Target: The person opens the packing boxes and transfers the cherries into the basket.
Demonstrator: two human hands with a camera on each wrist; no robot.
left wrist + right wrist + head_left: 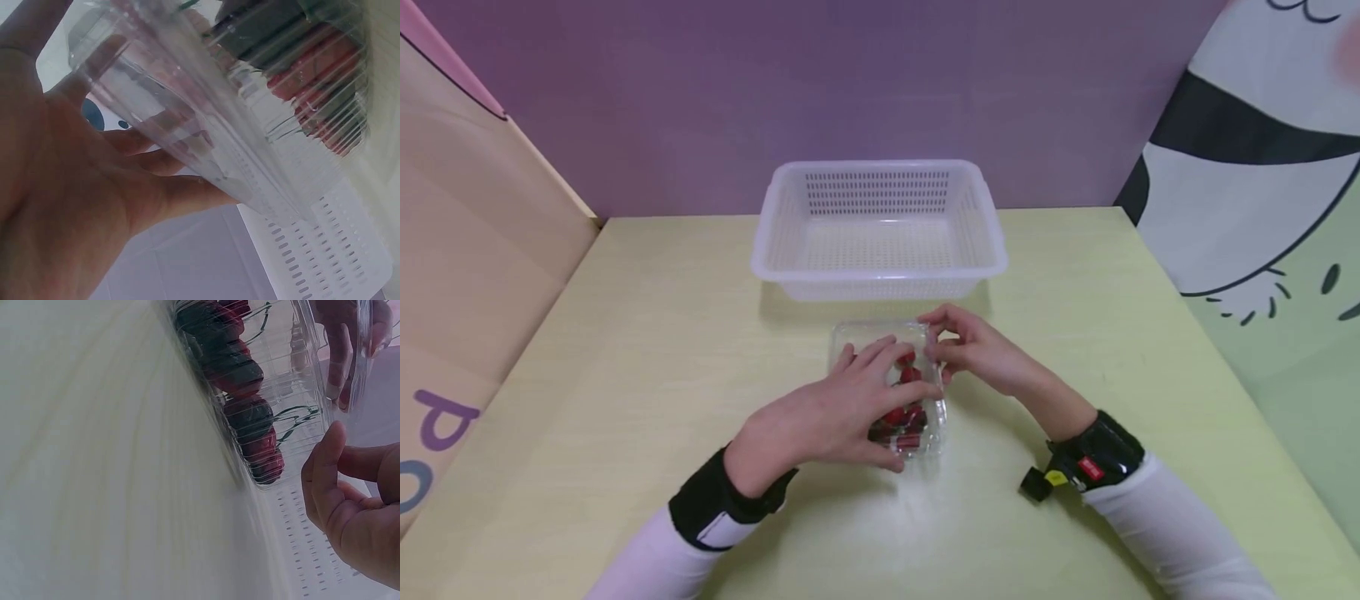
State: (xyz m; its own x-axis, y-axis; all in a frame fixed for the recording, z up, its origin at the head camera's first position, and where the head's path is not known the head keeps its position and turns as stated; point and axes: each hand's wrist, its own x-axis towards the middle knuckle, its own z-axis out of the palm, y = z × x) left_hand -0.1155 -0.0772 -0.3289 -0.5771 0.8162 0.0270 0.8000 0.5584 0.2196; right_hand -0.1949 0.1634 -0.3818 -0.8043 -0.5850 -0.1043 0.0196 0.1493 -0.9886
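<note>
A clear plastic clamshell box (930,433) lies on the table with red fruit (912,415) inside. From the wrists, its ribbed side and lid edge (359,369) show, along with dark and green parts among the red. My left hand (842,408) lies across the top of the box with its fingers spread and fairly straight. In the left wrist view, the clear lid (156,100) slants past its palm and fingers. At the box's far right corner, my right hand (985,354) pinches the rim between thumb and bent fingers.
Behind the box stands a white perforated plastic basket (880,273), close to the purple wall panel (865,83) at the table's back edge. The pale wooden table (655,333) extends to both sides. Printed panels (1247,192) flank it. Both wrists wear black straps (1105,450).
</note>
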